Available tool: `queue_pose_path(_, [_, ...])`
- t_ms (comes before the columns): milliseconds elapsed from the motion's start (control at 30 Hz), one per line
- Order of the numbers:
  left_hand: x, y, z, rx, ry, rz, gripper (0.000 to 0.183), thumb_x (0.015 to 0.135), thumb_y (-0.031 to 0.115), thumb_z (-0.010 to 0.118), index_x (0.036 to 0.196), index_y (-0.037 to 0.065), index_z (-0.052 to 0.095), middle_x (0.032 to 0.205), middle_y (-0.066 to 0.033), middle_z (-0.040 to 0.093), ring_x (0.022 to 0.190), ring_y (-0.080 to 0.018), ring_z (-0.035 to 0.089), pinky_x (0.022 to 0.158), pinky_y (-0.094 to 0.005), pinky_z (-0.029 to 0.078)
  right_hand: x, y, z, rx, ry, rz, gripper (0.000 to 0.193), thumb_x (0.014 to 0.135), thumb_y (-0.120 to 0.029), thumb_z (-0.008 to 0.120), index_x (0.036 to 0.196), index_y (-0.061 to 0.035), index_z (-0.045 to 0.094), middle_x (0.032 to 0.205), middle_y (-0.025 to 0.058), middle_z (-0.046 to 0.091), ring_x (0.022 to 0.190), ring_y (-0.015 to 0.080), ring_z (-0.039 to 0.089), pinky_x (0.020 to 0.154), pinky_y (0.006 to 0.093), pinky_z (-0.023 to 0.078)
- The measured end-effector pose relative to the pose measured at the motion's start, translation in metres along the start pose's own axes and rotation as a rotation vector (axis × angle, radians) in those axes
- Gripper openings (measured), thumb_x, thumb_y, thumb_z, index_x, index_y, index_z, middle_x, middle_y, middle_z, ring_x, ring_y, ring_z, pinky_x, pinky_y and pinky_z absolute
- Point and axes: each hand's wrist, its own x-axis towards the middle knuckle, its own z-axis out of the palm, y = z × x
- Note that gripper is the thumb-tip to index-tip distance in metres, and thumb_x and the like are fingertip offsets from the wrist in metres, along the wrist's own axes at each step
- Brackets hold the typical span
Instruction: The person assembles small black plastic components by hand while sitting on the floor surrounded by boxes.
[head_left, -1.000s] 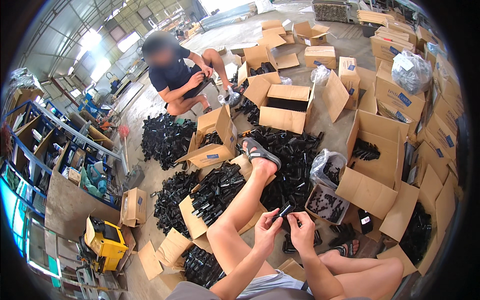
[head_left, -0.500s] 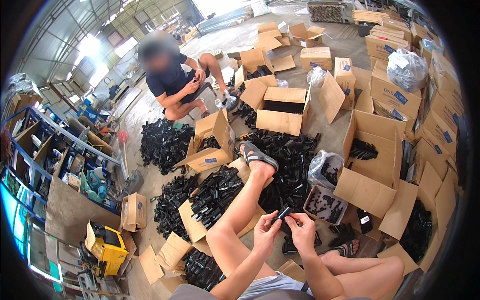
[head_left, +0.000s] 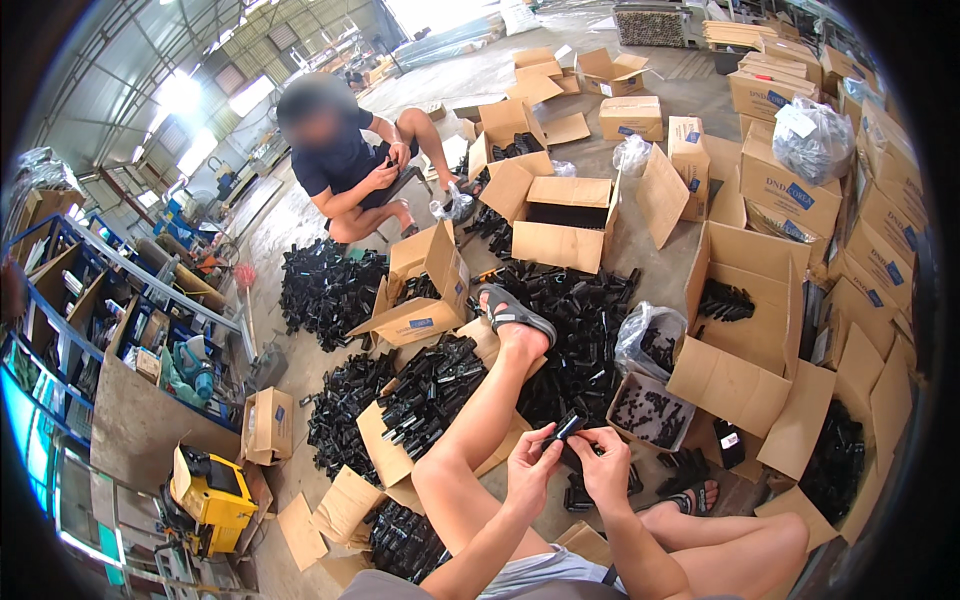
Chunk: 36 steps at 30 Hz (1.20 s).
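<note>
Between my two hands is a small black tube-like part (head_left: 569, 425), shiny along its side and tilted up to the right. My left hand (head_left: 533, 468) pinches its lower left end between thumb and fingers. Closed fingertips of my right hand (head_left: 604, 466) meet at the part's right side; whether they also hold a smaller piece cannot be seen. Beyond the hands spreads a big pile of black parts (head_left: 575, 310). Close to my right hand stands an open box of small black pieces (head_left: 650, 412), with a clear plastic bag (head_left: 640, 340) behind it.
Another person (head_left: 345, 165) sits at the far left, hands together over the lap. Open cardboard boxes (head_left: 740, 360) stand on the right, before stacked cartons (head_left: 795, 190). A box of black parts (head_left: 405, 535) is by my left leg. A yellow machine (head_left: 215, 505) and blue shelving (head_left: 150, 290) are left.
Almost nothing differs. My hands keep the same hold on the black part, with at most a slight shift of the fingers.
</note>
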Motion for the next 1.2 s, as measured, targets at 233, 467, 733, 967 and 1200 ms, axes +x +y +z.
queue_pose_path(233, [0.002, -0.003, -0.005, 0.005, -0.016, 0.002, 0.031, 0.100, 0.003, 0.066, 0.130, 0.007, 0.060, 0.121, -0.0079, 0.068, 0.106, -0.0152, 0.067, 0.090, -0.0339, 0.059, -0.001, -0.003, 0.004, -0.054, 0.039, -0.097, 0.016, 0.088, -0.014, 0.078, 0.094, 0.0007, 0.076, 0.087, 0.0134, 0.071, 0.084, 0.0276, 0.069, 0.077, 0.0367, 0.052])
queue_pose_path(467, [0.003, -0.008, -0.008, 0.007, -0.015, -0.002, 0.032, 0.100, 0.003, 0.066, 0.130, 0.007, 0.060, 0.121, -0.0078, 0.067, 0.106, -0.0155, 0.068, 0.089, -0.0334, 0.060, -0.002, 0.003, 0.008, 0.008, 0.053, -0.049, 0.015, 0.089, -0.013, 0.078, 0.094, 0.0007, 0.074, 0.085, 0.0110, 0.070, 0.083, 0.0236, 0.068, 0.075, 0.0343, 0.052])
queue_pose_path(733, [0.006, -0.011, -0.007, -0.016, -0.035, 0.002, 0.032, 0.099, 0.002, 0.067, 0.130, 0.007, 0.060, 0.122, -0.0082, 0.067, 0.105, -0.0153, 0.067, 0.088, -0.0326, 0.060, -0.002, 0.017, 0.014, 0.290, 0.089, 0.113, 0.018, 0.086, -0.010, 0.081, 0.097, 0.0022, 0.075, 0.087, 0.0105, 0.074, 0.078, 0.0168, 0.068, 0.076, 0.0310, 0.052])
queue_pose_path(967, [0.002, 0.000, 0.002, 0.021, 0.021, 0.005, 0.031, 0.098, 0.001, 0.067, 0.128, 0.006, 0.060, 0.121, -0.0080, 0.066, 0.104, -0.0144, 0.067, 0.084, -0.0297, 0.060, -0.006, 0.003, 0.010, 0.162, 0.100, 0.036, 0.019, 0.083, -0.006, 0.081, 0.099, 0.0025, 0.075, 0.091, 0.0130, 0.076, 0.086, 0.0196, 0.071, 0.084, 0.0307, 0.053])
queue_pose_path(1200, [0.000, -0.003, 0.005, 0.059, 0.013, -0.008, 0.034, 0.098, 0.003, 0.068, 0.131, 0.008, 0.060, 0.117, -0.0054, 0.067, 0.103, -0.0121, 0.066, 0.084, -0.0287, 0.058, -0.008, 0.026, 0.013, 0.131, 0.085, 0.113, 0.015, 0.092, -0.015, 0.074, 0.098, -0.0012, 0.074, 0.094, 0.0075, 0.070, 0.083, 0.0164, 0.062, 0.075, 0.0337, 0.048])
